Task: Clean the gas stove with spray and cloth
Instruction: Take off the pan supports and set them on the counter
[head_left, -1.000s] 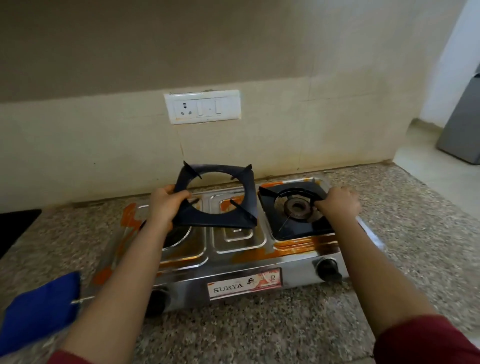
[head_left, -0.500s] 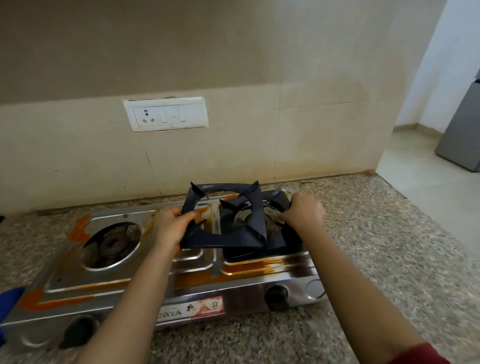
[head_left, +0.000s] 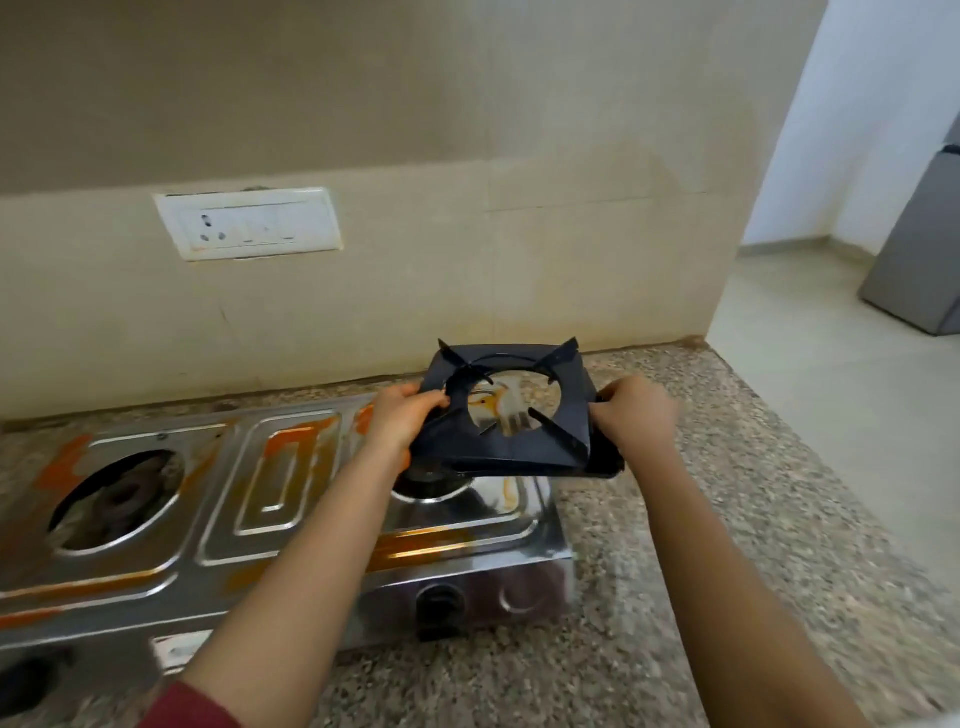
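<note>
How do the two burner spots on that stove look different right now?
The left burner lies fully exposed in its round opening, with nothing above it. The right burner is mostly hidden beneath the dark pan supports held over it by the left hand and right hand. Orange stains streak the steel by the left; the right's surround looks shinier. Both sit in the same steel stove top.

Single head-worn wide-angle view looked forward and down, close over the gas stove (head_left: 291, 514) on the countertop (head_left: 727, 519), facing the wall (head_left: 467, 156); forearms entered from the bottom edge.
</note>
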